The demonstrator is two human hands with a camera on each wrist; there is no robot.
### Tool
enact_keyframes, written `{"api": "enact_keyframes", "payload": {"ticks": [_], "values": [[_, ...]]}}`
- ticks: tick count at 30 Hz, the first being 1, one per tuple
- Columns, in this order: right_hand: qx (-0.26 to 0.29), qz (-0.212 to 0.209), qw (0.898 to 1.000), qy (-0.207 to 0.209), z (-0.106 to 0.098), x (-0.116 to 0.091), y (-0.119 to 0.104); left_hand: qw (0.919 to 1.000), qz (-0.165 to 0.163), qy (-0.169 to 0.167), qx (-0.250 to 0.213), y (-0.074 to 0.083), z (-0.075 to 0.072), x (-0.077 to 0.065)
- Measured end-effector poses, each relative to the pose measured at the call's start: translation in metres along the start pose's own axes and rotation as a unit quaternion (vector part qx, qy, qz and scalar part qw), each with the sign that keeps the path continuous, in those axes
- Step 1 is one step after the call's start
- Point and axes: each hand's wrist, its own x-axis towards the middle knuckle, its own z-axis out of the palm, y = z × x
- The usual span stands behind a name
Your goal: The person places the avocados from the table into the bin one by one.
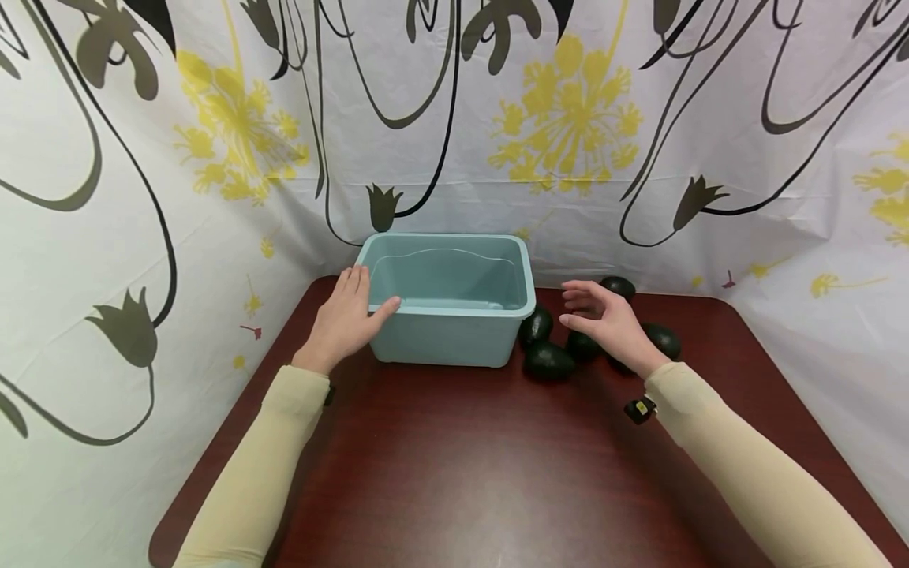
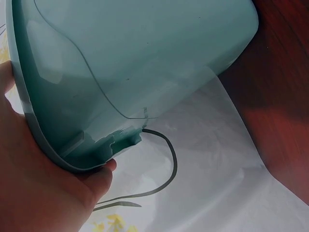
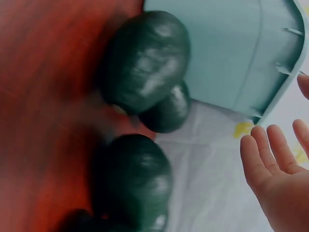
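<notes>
A light blue-green plastic bin (image 1: 447,339) stands on the dark red table, with nothing visible inside it. My left hand (image 1: 344,319) rests on the rim at its left front corner, fingers straight and thumb spread toward the front wall. In the left wrist view that hand (image 2: 43,179) touches the bin's rim (image 2: 36,128). To the right of the bin lie several dark green avocados (image 1: 548,361), one against its side. Above them hovers my right hand (image 1: 607,319), fingers loosely bent and holding nothing. The right wrist view shows the same hand (image 3: 285,183) apart from the avocados (image 3: 147,60).
A patterned white cloth (image 1: 440,142) hangs behind and beside the table (image 1: 461,465). The bin stands near the table's back edge. One avocado (image 1: 617,287) lies farther back, partly behind the right hand, and another avocado (image 1: 662,339) lies to that hand's right.
</notes>
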Motion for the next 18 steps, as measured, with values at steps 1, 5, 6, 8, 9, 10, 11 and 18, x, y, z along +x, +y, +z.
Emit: {"api": "enact_keyframes", "payload": {"ticks": [1,5,6,8,9,10,11,18], "values": [[0.006,0.006,1.000,-0.001,0.001,-0.002,0.003,1.0000,0.000,-0.001,0.000,0.000,0.000,0.000],[0.024,0.031,0.999,-0.010,0.004,-0.010,0.009,1.0000,0.002,-0.001,0.001,0.000,0.000,0.000],[0.025,0.034,0.999,-0.011,0.005,-0.011,0.012,1.0000,0.002,-0.001,0.000,0.000,0.000,0.000],[0.025,0.037,0.999,-0.012,0.007,-0.014,0.017,1.0000,0.003,-0.001,0.000,0.000,0.000,-0.001],[0.025,0.037,0.999,-0.011,0.008,-0.015,0.021,1.0000,0.002,-0.001,0.000,0.000,0.000,-0.001],[0.026,0.036,0.999,-0.010,0.009,-0.015,0.026,1.0000,0.002,-0.001,0.000,0.000,0.000,-0.001],[0.024,0.036,0.999,-0.010,0.010,-0.016,0.028,1.0000,0.001,-0.001,0.000,0.000,0.000,-0.001],[0.011,0.045,0.999,-0.028,0.015,-0.023,0.034,1.0000,0.000,-0.001,0.003,0.000,0.000,0.000]]}}
